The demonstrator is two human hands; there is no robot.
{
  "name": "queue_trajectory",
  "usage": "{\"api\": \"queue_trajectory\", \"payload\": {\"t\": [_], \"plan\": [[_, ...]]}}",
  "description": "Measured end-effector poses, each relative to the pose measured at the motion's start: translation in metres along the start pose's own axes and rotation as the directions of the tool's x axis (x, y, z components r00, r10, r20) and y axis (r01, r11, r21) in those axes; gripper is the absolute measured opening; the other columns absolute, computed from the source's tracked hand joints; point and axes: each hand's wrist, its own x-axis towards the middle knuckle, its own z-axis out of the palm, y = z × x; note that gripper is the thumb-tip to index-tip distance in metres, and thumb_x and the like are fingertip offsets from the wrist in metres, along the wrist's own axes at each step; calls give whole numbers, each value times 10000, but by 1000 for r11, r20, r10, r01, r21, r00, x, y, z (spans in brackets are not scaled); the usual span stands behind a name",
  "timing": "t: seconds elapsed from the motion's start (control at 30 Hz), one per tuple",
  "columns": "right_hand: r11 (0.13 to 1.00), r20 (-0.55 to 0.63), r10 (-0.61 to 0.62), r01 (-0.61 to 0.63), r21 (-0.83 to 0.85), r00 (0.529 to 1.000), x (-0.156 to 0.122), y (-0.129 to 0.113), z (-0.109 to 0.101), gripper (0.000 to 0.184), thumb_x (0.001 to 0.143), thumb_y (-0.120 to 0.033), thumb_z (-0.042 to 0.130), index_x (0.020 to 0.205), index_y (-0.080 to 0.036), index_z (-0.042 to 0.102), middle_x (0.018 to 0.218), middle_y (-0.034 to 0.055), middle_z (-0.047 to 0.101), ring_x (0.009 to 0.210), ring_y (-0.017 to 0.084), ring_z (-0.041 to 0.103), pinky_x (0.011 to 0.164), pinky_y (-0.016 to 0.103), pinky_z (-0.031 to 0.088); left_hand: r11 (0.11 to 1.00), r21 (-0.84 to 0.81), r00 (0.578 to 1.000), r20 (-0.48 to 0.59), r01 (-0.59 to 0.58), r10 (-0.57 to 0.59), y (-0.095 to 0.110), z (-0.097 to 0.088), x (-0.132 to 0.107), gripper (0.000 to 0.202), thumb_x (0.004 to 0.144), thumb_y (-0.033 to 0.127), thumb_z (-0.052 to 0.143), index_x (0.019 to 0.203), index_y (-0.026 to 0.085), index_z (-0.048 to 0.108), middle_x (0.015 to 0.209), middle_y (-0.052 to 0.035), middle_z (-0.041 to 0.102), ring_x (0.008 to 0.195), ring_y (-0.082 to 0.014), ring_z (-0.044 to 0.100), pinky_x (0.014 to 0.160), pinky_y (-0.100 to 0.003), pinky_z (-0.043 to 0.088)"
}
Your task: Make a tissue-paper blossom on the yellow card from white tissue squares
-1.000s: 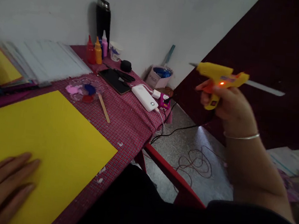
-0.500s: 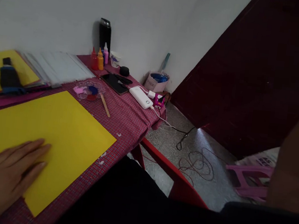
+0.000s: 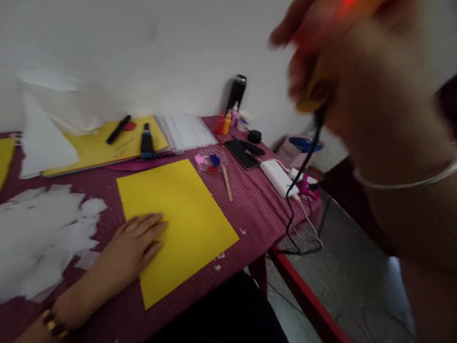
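My left hand (image 3: pixel 140 244) lies flat on a sheet of yellow paper (image 3: pixel 189 227), fingers stretched toward its middle. Raised high at the upper right, my right hand (image 3: pixel 348 58) is closed round a yellow corded tool (image 3: pixel 316 93) that looks like a glue gun. A red light glows on it, and its black cord (image 3: pixel 304 161) hangs down past the table corner. Motion blurs this hand and hides most of the tool. To the left of my left hand spreads a heap of torn white paper pieces (image 3: pixel 35 237).
Beyond the sheet are a paint palette (image 3: pixel 213 161), a wooden stick (image 3: pixel 227 183), paint bottles (image 3: pixel 227 122), a phone (image 3: pixel 242 154) and a white power bank (image 3: pixel 279 178). White sticks (image 3: pixel 187 132) lie at the back. A red chair (image 3: pixel 319 314) stands by the table edge.
My right hand has come up into view with the yellow corded tool, its cord trailing. The view has swung left, showing the white paper heap. My left hand stays flat on the yellow sheet.
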Motion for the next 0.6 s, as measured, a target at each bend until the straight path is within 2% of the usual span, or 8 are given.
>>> {"api": "queue_trajectory", "payload": {"t": [0.03,0.1,0.17,0.27,0.33,0.4,0.5,0.6], "plan": [[990,86,-97,87,115,992,-5,9,27,345,859,-231,482,1129,-25,544,921,-45,599,564,-38,526,546,136,326,1000,-3,1000,5,1,-1,2,-2,0,403,949,367,431,1282,193,578,1394,-104,550,1282,-241,490,1068,-449,394],[958,246,69,-133,256,967,-17,36,74,195,791,-240,621,907,-91,575,730,-66,573,476,-5,478,462,122,362,1000,-12,1000,17,8,-8,4,-4,0,391,955,334,436,1301,201,558,1405,-95,539,1292,-227,477,1075,-446,387],[908,378,250,-351,229,892,-29,71,113,177,806,-281,636,865,-132,561,607,-67,533,438,26,444,408,140,356,1000,-13,1000,25,17,-17,7,-4,-1,385,952,308,447,1310,210,548,1409,-87,535,1293,-225,472,1080,-449,379],[873,478,315,-447,192,820,-44,122,157,210,781,-318,637,872,-151,547,648,-43,547,444,45,451,381,159,352,997,42,997,-5,71,-71,17,-1,-2,373,944,269,461,1300,208,558,1410,-91,530,1307,-251,453,1091,-475,352],[845,509,372,-510,161,776,-53,146,175,272,736,-351,663,881,-170,521,708,-35,572,438,41,443,378,166,352,993,76,995,-42,90,-87,26,4,-3,361,943,268,467,1285,208,569,1394,-90,543,1310,-263,447,1101,-477,328],[825,535,402,-548,141,743,-57,163,183,334,714,-378,678,919,-189,495,725,-40,571,447,47,448,387,169,359,997,67,998,-60,40,-36,36,9,-4,353,935,278,488,1271,211,574,1365,-77,567,1294,-248,459,1109,-439,319],[821,561,422,-563,97,712,-59,176,184,384,707,-409,689,941,-198,470,726,-42,556,457,52,428,393,174,349,997,19,996,-52,-69,70,47,16,-5,403,881,282,562,1278,212,554,1363,-61,569,1277,-242,467,1096,-405,340],[828,588,406,-554,88,700,-58,182,184,395,714,-418,694,954,-197,470,720,-43,535,476,55,407,414,179,346,994,-31,994,-38,-107,105,48,18,-4,480,826,272,608,1297,214,530,1381,-56,558,1275,-258,469,1076,-417,372]]}}
